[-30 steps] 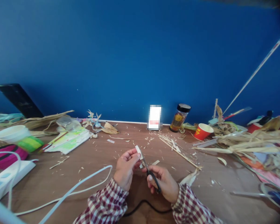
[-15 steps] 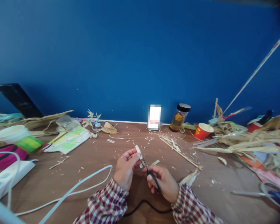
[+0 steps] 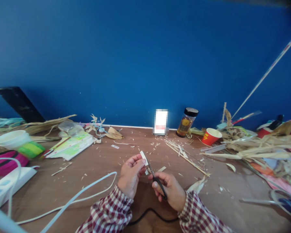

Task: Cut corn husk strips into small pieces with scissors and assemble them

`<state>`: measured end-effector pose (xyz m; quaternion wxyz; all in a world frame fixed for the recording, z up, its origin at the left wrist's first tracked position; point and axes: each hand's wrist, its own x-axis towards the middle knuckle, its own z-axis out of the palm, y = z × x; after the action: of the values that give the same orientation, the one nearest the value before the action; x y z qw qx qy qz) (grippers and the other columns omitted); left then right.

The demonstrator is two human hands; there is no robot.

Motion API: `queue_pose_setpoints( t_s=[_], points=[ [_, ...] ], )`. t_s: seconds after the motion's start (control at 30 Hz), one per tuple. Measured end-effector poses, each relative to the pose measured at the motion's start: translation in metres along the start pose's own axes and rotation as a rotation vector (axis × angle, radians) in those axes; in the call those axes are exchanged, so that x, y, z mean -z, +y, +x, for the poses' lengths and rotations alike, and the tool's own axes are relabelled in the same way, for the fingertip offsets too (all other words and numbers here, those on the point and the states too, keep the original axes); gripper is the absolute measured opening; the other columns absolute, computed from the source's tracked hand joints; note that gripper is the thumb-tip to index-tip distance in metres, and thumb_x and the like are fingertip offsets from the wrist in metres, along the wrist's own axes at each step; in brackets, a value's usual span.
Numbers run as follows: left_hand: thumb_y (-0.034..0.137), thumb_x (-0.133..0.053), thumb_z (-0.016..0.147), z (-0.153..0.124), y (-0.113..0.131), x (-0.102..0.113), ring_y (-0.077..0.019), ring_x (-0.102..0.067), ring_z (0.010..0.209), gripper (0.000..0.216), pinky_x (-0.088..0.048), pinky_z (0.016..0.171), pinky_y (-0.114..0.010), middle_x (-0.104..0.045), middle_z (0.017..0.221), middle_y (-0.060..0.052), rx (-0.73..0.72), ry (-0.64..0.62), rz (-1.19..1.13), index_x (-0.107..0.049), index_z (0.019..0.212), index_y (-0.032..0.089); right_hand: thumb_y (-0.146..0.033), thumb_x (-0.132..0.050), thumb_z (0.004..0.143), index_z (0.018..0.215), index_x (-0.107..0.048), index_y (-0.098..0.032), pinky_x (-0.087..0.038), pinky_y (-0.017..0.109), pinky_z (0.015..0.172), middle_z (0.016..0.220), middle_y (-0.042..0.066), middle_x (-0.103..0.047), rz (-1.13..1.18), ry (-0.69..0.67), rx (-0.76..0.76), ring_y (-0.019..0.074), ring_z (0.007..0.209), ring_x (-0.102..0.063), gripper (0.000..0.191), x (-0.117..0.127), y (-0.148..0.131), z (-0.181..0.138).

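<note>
Between the thumb and fingers of my left hand [image 3: 133,171] is a small pale strip [image 3: 144,158], perhaps corn husk or paper. My right hand [image 3: 171,189] grips black-handled scissors [image 3: 161,186], a finger and thumb in the handles. The blades point up and left and lie along the right edge of the strip. Both hands are above the wooden table, close together. Another pale scrap [image 3: 162,169] lies just behind the scissors.
Shavings and thin pale sticks [image 3: 184,157] lie beyond my hands. A lidded jar [image 3: 186,123] and a red paper cup [image 3: 211,137] stand at the back right. Dried husks [image 3: 247,152] pile up at right. At left are a white cable [image 3: 82,190], a power strip [image 3: 13,184] and a painted sheet [image 3: 71,147].
A thin sliver now shows at the strip's upper tip. The scissor blades look slightly more closed along the strip's edge; the hands stay almost in place.
</note>
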<state>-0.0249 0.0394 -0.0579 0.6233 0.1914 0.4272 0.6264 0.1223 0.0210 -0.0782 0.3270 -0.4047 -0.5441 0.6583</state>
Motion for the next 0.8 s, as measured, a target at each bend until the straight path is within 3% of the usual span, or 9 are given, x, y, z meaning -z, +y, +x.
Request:
queue_pose_setpoints(
  t_s=[0.8],
  points=[
    [0.009,-0.068,0.064,-0.001,0.001,-0.001,-0.0047,-0.056,0.051,0.021,-0.048,0.048,-0.013,-0.061,0.066,0.0,-0.019,0.014,0.023,-0.059,0.082,0.011,-0.056,-0.061,0.065,0.087,-0.055,-0.012,-0.036,0.015,0.038,0.053,-0.004,-0.051,0.088,-0.073,0.034,0.0069,0.043,-0.049,0.049,-0.003,-0.013,-0.003]
  ],
)
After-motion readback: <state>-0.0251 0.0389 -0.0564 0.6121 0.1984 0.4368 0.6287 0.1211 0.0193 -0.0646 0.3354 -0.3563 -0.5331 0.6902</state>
